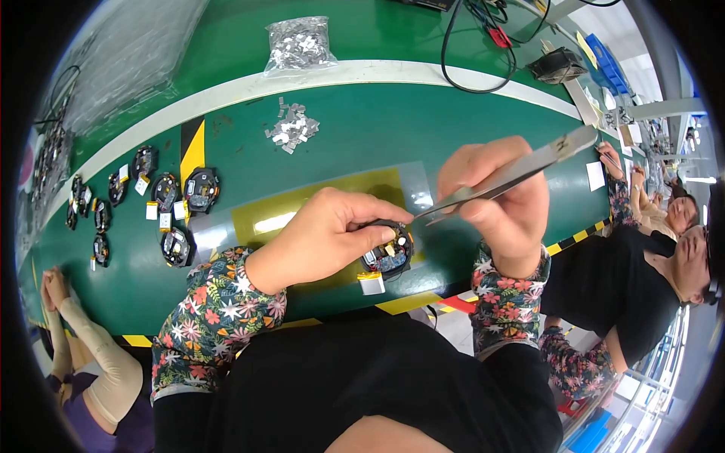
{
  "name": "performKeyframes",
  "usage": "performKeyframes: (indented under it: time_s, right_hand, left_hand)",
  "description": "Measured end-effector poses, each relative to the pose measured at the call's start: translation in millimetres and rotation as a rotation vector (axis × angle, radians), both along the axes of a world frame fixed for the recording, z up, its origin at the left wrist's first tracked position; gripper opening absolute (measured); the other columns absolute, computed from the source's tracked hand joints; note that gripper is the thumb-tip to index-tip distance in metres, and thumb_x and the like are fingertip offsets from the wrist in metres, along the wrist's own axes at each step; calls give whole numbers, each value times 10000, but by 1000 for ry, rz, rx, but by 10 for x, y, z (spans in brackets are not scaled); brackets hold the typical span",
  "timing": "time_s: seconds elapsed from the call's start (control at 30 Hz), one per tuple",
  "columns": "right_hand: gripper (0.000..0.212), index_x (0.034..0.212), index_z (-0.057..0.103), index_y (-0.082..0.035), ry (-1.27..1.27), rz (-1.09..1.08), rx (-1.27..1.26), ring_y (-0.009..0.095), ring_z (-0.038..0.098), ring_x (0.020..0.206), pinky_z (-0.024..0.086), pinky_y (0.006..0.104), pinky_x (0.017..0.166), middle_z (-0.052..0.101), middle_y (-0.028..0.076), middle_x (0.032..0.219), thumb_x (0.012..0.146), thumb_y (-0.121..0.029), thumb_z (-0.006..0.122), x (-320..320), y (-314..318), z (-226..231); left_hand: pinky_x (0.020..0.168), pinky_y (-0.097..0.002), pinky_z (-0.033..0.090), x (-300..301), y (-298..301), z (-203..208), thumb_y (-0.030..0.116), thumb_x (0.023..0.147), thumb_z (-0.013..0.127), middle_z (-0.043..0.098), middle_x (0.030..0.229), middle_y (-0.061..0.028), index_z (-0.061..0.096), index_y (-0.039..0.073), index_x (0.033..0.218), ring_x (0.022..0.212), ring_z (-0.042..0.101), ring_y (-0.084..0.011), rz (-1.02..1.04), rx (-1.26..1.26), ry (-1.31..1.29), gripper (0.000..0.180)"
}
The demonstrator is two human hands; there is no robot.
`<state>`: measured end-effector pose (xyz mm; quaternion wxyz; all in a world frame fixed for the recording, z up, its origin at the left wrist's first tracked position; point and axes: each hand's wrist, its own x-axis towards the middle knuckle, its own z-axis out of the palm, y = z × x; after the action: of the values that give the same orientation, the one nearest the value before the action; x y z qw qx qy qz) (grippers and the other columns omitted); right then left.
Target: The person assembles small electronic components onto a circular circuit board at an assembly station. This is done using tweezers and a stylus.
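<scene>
My left hand (313,238) grips a round black device housing (392,258) with its thumb and fingers, near the front of the bench. Inside the housing a circuit board shows, and a small silver battery pouch (371,285) sticks out at its near side. Metal tweezers (521,167) are held in my right hand (502,200), pointing down and left. Their tips are slightly apart, close by my left index fingertip at the housing's upper right edge. I cannot make out anything between the tips. A yellow sheet (366,183) lies beneath on a clear mat.
Several similar housings (202,190) with batteries stand at the left. Farther back lie a pile of small silver pieces (292,130) and a clear bag (300,44) of them. Black cables (483,89) hang at the back right. Other people sit to both sides.
</scene>
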<state>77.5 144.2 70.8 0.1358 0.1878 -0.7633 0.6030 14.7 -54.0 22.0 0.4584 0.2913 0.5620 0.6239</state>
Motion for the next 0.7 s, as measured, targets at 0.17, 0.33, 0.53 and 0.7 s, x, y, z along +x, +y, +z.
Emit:
performKeyframes:
  time_s: [0.17,0.33,0.53,0.7]
  right_hand:
    - [218,947,442,-19,-59,0,-467,187,555,694,436,264,593,520,90,752,866,-185,557,-46,-2,-225]
    - [235,915,421,-34,-96,-54,-470,229,521,636,427,314,547,457,99,742,880,-236,536,-59,11,-307]
    - [211,921,415,-23,-110,-77,-450,225,534,668,493,338,593,450,114,814,900,-220,489,-15,-153,-301]
    - [120,875,444,-15,-242,-224,11,122,459,662,375,235,554,428,55,776,890,-133,459,169,-253,-303]
  left_hand:
    - [727,-217,477,-17,15,-40,-4,831,569,640,892,-68,609,-41,1016,827,583,-76,119,41,-104,193]
    - [713,-217,482,-38,16,-31,-42,816,543,632,890,-61,605,-46,993,794,584,-74,120,0,-143,188]
    - [678,-212,472,-15,15,-51,-22,805,535,625,852,-44,612,-37,959,751,574,-68,157,-40,-196,173]
    - [688,-214,468,-17,19,-59,-12,803,541,623,846,-37,615,-32,953,755,570,-71,168,-27,-203,168]
